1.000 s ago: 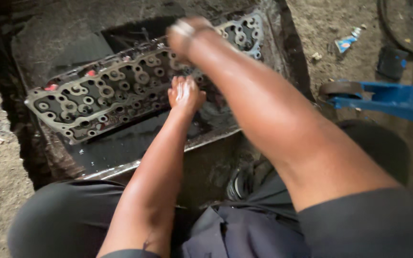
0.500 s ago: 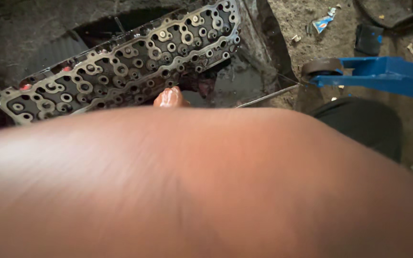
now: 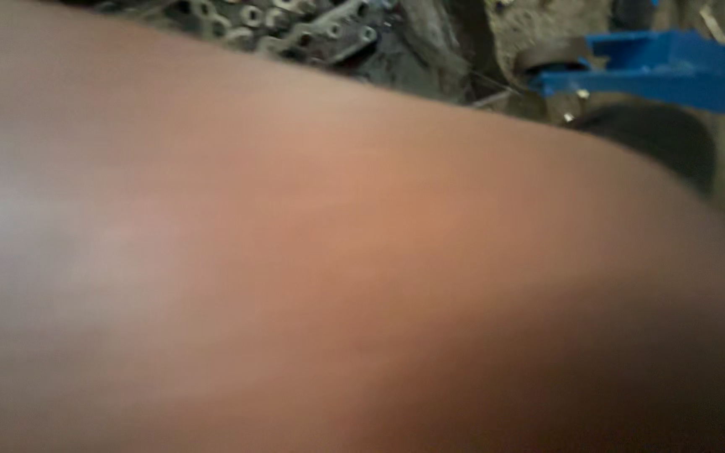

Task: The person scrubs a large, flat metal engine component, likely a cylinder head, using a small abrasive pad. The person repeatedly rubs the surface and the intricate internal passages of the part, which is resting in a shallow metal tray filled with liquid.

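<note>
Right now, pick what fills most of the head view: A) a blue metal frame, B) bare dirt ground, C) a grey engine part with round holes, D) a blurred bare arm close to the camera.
D: the blurred arm covers nearly the whole frame, leaving only a strip of the engine part and the blue frame along the top.

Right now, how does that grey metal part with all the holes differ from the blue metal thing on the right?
The grey metal part is dull, dirty and full of round holes; the blue frame is brightly painted with plain flat sides. The grey part is mostly hidden behind a blurred bare arm close to the camera; the blue frame shows more fully and has a dark wheel at its end. Both are metal and lie low, by dirt ground.
</note>
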